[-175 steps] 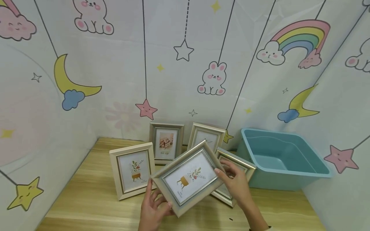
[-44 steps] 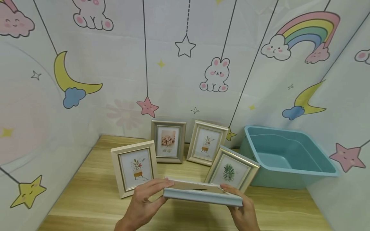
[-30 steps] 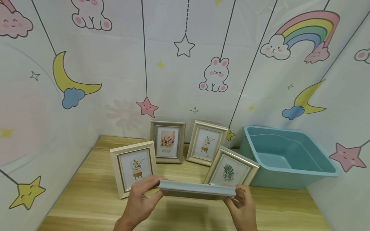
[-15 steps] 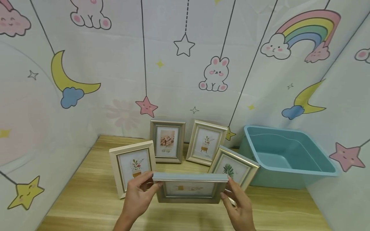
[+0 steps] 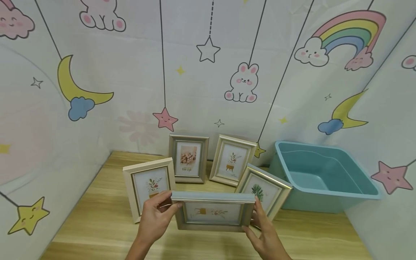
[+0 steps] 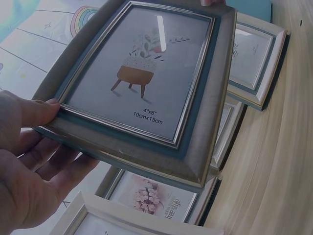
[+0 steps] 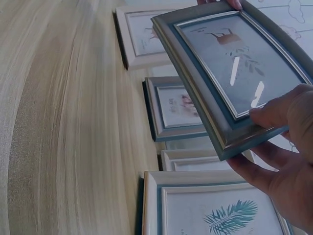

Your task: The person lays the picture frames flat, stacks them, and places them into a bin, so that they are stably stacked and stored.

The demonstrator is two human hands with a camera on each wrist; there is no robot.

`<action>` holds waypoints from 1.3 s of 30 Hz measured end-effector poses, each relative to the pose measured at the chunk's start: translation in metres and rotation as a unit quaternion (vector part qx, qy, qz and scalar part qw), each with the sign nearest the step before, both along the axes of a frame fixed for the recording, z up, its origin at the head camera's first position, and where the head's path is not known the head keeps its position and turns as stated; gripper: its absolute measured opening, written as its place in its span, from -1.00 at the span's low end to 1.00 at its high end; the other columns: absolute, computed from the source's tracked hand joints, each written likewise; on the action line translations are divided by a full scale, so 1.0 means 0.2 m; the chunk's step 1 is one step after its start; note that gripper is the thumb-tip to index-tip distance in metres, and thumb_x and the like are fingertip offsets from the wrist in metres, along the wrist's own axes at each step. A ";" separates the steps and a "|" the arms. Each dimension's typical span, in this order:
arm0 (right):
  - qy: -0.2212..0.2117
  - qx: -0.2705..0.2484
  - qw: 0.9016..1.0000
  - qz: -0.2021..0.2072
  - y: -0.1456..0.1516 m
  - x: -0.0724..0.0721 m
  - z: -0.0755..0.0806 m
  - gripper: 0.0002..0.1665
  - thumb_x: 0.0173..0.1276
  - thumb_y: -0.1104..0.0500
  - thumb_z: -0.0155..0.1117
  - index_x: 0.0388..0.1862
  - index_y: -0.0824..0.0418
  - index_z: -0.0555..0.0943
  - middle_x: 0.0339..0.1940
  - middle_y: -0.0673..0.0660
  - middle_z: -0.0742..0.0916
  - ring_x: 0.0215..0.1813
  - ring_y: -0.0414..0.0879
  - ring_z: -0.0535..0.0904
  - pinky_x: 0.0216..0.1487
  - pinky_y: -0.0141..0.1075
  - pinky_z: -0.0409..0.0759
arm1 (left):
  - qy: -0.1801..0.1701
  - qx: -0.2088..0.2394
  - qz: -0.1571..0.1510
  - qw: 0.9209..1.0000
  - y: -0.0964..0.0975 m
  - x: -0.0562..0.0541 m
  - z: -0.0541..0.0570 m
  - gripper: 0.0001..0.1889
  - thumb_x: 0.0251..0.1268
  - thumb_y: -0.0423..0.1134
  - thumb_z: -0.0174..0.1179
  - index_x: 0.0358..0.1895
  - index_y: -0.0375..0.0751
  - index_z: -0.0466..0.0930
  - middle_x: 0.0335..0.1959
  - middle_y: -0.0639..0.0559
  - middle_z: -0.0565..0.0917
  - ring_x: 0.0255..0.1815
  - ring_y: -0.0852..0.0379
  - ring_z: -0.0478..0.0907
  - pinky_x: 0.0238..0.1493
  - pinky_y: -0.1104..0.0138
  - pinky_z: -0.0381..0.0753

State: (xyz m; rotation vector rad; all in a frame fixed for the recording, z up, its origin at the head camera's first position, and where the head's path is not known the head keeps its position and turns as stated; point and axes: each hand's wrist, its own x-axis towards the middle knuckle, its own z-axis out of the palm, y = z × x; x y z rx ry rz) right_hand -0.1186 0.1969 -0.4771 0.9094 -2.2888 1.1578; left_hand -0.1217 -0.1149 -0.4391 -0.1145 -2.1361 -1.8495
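Note:
Both hands hold a silver-grey picture frame [image 5: 212, 213] sideways above the table, its front facing the person. Behind its glass is a print of a plant in an orange-brown pot, lettered 4"x6" in the left wrist view. My left hand [image 5: 155, 218] grips one short side, thumb [image 6: 36, 112] on the front and fingers behind. At the opposite side my right hand [image 5: 264, 231] pinches the frame, its thumb [image 7: 274, 112] near the glass corner. A cream frame [image 5: 128, 184] stands behind the left hand, and a palm-leaf frame [image 5: 282, 196] is partly hidden behind the right.
At the back of the wooden table [image 5: 97, 224] stand a grey frame with a flower print [image 5: 204, 159] and a champagne frame [image 5: 215, 164]. A blue-green plastic tub [image 5: 321, 200] sits at the right. Cartoon-printed sheeting [image 5: 130, 72] walls the back and sides.
The held frame was seen edge-on with its back showing, then tipped so its front faces the person. Both hands kept their grip; over the last half second they barely moved.

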 end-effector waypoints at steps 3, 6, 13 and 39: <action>-0.016 -0.001 1.000 0.001 0.00 0.00 -0.01 0.31 -0.03 0.67 0.39 0.59 0.43 -0.16 0.42 -0.23 0.38 0.14 -0.35 0.59 -0.19 -0.30 0.75 | -0.023 -0.010 0.000 1.000 -0.01 0.00 0.01 -0.54 0.10 -0.52 0.39 0.11 -0.63 0.56 -0.21 -0.24 0.69 -0.21 0.35 0.66 -0.07 0.25 0.75; -0.036 -0.005 0.999 0.007 0.00 0.00 -0.01 0.30 0.03 0.63 0.38 0.61 0.39 -0.19 0.27 0.14 0.56 0.07 -0.30 0.64 -0.22 -0.29 0.75 | -0.042 -0.016 -0.005 0.999 -0.02 -0.01 0.01 -0.53 0.10 -0.49 0.41 0.11 -0.60 0.57 -0.25 -0.19 0.69 -0.21 0.28 0.67 -0.05 0.20 0.75; -0.110 -0.012 0.994 -0.022 -0.01 0.03 0.02 0.25 0.11 0.57 0.39 0.63 0.31 -0.14 0.08 0.56 0.61 -0.07 -0.03 0.74 -0.25 -0.28 0.76 | -0.095 0.000 -0.022 0.995 -0.04 -0.02 0.02 -0.50 0.13 -0.45 0.41 0.16 -0.58 0.55 -0.22 -0.17 0.69 -0.23 0.22 0.66 -0.02 0.24 0.74; -0.389 -0.110 0.914 0.033 0.01 0.02 0.07 0.35 0.27 0.33 0.40 0.65 0.04 -0.41 0.28 0.78 0.35 -0.02 0.19 0.72 -0.13 -0.19 0.75 | -0.187 0.236 -0.101 0.948 0.00 -0.02 -0.05 -0.50 0.47 -0.21 0.13 0.43 -0.05 0.32 0.16 0.03 0.44 0.07 0.17 0.33 -0.30 0.44 0.35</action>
